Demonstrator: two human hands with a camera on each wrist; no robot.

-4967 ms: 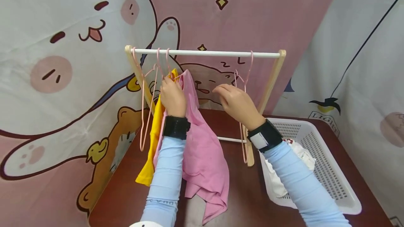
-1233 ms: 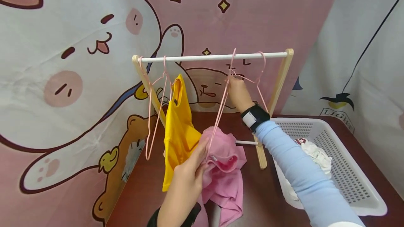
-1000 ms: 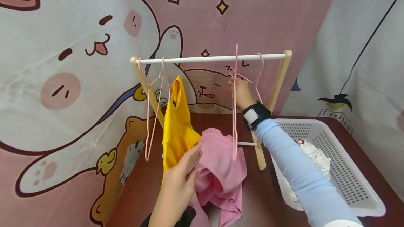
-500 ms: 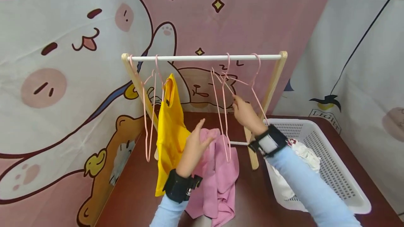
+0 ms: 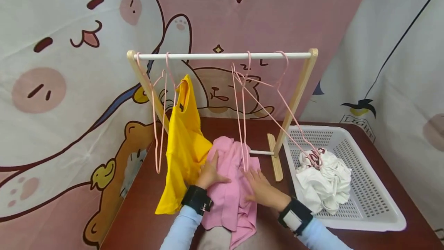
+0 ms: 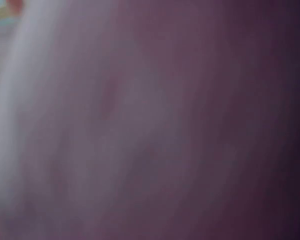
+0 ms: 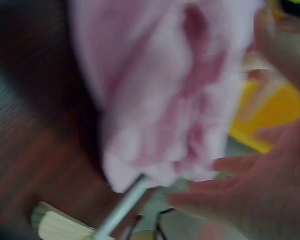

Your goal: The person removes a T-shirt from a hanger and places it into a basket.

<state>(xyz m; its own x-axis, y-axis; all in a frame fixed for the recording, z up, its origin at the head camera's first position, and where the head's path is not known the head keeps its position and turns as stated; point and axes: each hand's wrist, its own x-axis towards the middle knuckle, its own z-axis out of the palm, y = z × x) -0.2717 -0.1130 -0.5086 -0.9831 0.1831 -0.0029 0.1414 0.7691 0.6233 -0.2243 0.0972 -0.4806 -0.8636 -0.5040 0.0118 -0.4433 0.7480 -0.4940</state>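
Observation:
A pink shirt (image 5: 229,176) lies bunched on the table below the rack. My left hand (image 5: 211,174) is at its left side with thumb and fingers spread. On its right side my right hand (image 5: 264,191) has its fingers spread, resting on or just over the cloth. In the right wrist view the pink shirt (image 7: 160,95) is blurred, with the fingers of my right hand (image 7: 250,185) extended beside it. The left wrist view is only a dim pinkish blur. A pink hanger (image 5: 244,126) without clothes hangs from the rail right above the shirt.
The rack's white rail (image 5: 222,56) spans the table (image 5: 135,207). A yellow shirt (image 5: 184,138) hangs left of my left hand. Bare hangers hang at the far left and right. The white basket (image 5: 378,203) at right holds crumpled white cloth (image 5: 326,182).
The pink shirt has come off its hanger and down onto the table. That hanger was moved right along the rail. My right hand has let go of it and dropped to the shirt.

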